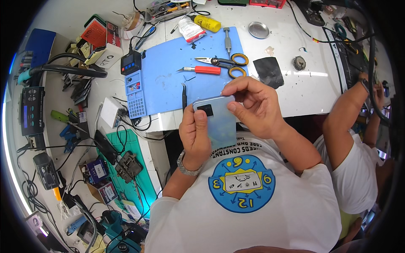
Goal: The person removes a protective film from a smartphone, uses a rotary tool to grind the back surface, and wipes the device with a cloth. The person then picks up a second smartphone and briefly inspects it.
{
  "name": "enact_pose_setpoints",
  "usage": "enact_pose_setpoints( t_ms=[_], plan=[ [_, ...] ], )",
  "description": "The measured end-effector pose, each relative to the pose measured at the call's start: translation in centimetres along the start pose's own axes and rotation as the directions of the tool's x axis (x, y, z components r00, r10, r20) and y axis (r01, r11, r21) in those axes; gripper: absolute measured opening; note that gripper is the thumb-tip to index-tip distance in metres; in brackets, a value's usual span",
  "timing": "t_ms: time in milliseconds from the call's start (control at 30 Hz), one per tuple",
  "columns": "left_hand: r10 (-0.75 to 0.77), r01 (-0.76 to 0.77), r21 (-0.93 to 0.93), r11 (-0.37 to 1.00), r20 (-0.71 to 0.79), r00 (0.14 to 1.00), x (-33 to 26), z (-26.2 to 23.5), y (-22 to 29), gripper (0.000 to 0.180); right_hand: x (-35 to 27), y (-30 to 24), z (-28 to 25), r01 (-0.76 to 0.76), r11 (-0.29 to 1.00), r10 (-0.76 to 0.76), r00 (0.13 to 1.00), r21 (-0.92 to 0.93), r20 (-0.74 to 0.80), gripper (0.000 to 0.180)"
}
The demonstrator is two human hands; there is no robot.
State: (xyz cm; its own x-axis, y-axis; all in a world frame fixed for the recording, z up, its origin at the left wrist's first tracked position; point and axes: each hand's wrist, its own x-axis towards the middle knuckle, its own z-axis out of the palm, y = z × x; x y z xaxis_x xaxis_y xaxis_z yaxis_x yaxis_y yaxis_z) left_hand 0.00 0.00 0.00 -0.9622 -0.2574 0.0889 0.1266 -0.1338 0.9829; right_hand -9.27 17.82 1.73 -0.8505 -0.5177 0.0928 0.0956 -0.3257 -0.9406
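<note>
A light-blue smartphone point(222, 122) with a dark camera block is held up near my chest, its back toward me. My left hand point(195, 137) grips its left side, thumb lying on the back beside the camera block. At the upper right corner, the index finger and thumb of my right hand point(257, 105) close around the phone's edge. Black tweezers point(184, 96) lie on the blue mat point(166, 59) just beyond my left hand. Farther off on the mat are a red-handled craft knife point(206, 70), scissors point(223, 62) with black and yellow handles, and a grey screwdriver point(228, 41).
A yellow bottle point(207, 23) and a white packet point(190, 29) stand at the mat's far edge. Right of the mat are a black sheet point(268, 71), a round metal dish point(258, 30) and a small tin point(298, 63). Cables and equipment crowd the left; a co-worker's arm point(348, 109) is at right.
</note>
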Motion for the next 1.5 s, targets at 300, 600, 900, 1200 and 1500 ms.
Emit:
enact_pose_setpoints(
  t_ms=[300,600,900,1200,1500],
  plan=[
    [0.128,-0.122,0.169,0.978,-0.025,0.991,0.0,0.2,0.0,0.033,0.2,-0.2,0.2,-0.027,0.999,0.027,0.999,0.032,-0.026,0.025],
    [0.154,-0.142,0.221,0.965,-0.035,0.987,-0.2,0.6,-0.1,0.037,-0.3,-0.1,-0.3,-0.013,0.999,0.012,0.999,-0.039,-0.042,0.021],
    [0.160,-0.154,0.500,0.852,0.032,0.987,0.2,0.9,0.4,0.042,0.4,0.1,0.4,0.167,0.968,-0.190,0.975,-0.188,-0.114,0.025],
    [0.156,-0.253,0.617,0.745,0.208,0.966,0.8,1.0,1.2,0.045,0.5,-0.9,-0.4,0.129,0.867,-0.134,0.991,-0.481,0.024,0.026],
    [-0.020,-0.227,0.881,0.415,0.258,0.966,0.7,2.0,3.7,0.086,0.8,0.1,0.2,-0.045,0.966,-0.002,0.984,-0.255,-0.180,0.024]
  ],
)
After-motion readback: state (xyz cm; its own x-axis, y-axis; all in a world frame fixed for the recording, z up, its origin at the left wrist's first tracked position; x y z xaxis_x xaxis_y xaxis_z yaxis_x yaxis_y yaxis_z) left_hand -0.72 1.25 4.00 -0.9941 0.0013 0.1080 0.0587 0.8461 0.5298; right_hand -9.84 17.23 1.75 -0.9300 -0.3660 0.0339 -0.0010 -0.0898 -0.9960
